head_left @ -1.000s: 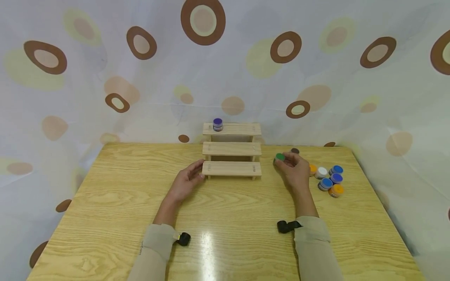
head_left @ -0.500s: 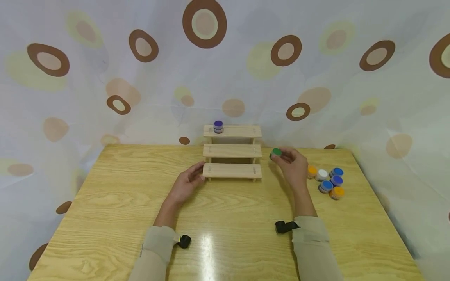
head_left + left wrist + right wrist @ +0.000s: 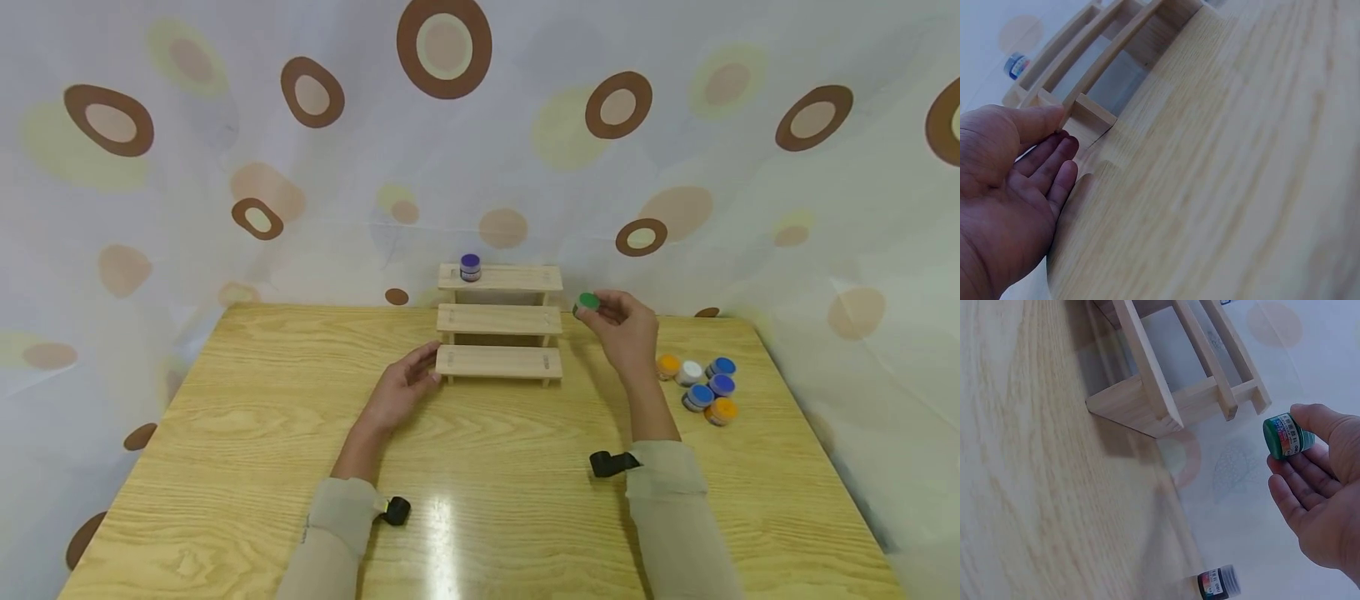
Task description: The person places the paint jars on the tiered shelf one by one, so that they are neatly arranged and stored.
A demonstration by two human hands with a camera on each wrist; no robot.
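Right hand [image 3: 628,335] has a green jar [image 3: 587,305] pinched mid-air beside the wooden stand [image 3: 498,361]; left hand [image 3: 396,395] just loosely touches its left end.

Pale backdrop [image 3: 480,167], brown rings [image 3: 407,46], wood-grain table [image 3: 495,467], white glare [image 3: 441,550]

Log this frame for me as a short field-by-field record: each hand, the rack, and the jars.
Right hand: right hand pinches the green jar between its fingers
Green jar: raised, right of the rack, not touching it
Left hand: left hand at the left end of the bottom shelf, appears to touch it
Rack: three wooden steps, standing on the table
On rack: purple jar, top shelf, toward the left
Right on table: two orange jars, white jar, two blue jars, violet-blue jar; dark jar visible in right wrist view
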